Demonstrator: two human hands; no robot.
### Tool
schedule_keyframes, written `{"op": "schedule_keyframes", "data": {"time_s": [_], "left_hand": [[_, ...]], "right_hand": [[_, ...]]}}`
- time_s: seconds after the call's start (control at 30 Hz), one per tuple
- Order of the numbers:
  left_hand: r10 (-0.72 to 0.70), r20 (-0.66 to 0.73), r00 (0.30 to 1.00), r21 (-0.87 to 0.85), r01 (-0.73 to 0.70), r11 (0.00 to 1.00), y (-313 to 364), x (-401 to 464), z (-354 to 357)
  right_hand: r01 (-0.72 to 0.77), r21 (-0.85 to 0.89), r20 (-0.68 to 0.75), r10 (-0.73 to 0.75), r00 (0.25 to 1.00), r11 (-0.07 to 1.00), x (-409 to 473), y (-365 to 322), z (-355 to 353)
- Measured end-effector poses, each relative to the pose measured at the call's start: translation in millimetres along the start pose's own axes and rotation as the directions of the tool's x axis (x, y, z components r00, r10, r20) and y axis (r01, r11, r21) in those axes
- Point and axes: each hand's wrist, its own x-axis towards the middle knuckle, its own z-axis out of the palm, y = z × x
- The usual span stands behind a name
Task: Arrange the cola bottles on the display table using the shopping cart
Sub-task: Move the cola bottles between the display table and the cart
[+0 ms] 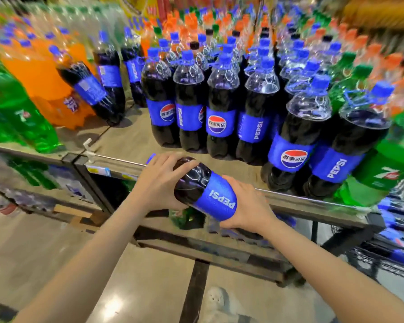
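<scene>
Gripping a dark plastic blue-labelled cola bottle (202, 187) sideways, our left hand (160, 180) wraps its neck, right hand (247, 206) apparently cupping its base, fingers curled around it, above the metal-edged display table (131, 138).

The counter (131, 138) carries upright cola bottles (219, 108) crowded together, orange soda bottles (40, 75) at left, green bottles (383, 164) at both ends.

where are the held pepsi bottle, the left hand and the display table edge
held Pepsi bottle (219, 197): head view, on its blue label.
left hand (158, 180): head view, back of the hand.
display table (117, 159): head view, bare metal front rim.
</scene>
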Motion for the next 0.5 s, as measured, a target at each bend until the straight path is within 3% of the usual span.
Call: {"op": "schedule_keyframes", "data": {"time_s": [0.27,0.4,0.5], "left_hand": [[0.148,-0.143,0.978,0.153,-0.126,0.98,-59.2,108.1,-38.4],[0.194,-0.189,0.963,0.187,-0.158,0.97,-71.9,137.6,-30.6],[0.225,-0.121,0.967,0.189,-0.2,0.961,-79.8,146.2,-11.7]], "right_hand": [[0.025,-0.029,-0.295,-0.032,0.955,0.999,91.2,0.5,-62.8],[0.006,0.039,-0.305,0.006,0.952,0.999,123.2,14.6,-62.4],[-0.029,0.076,-0.261,0.047,0.964,0.997,134.7,24.2,-43.0]]}}
